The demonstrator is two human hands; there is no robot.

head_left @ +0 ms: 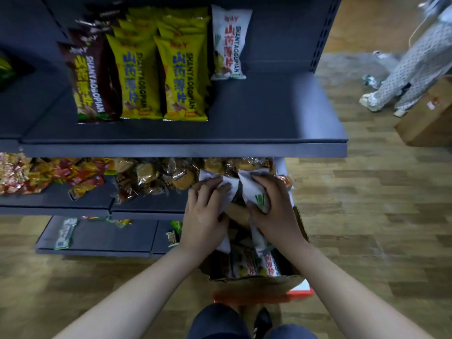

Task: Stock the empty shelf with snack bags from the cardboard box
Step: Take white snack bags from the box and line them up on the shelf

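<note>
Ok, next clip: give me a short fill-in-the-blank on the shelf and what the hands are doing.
1. Each hand, left hand and right hand, has its grip on a ____ snack bag above the cardboard box.
2. On the top shelf, the single white bag stands to the ____ of the yellow bags.
3. The leftmost row on that shelf is ____ bags.

Missing words: white; right; brown
</note>
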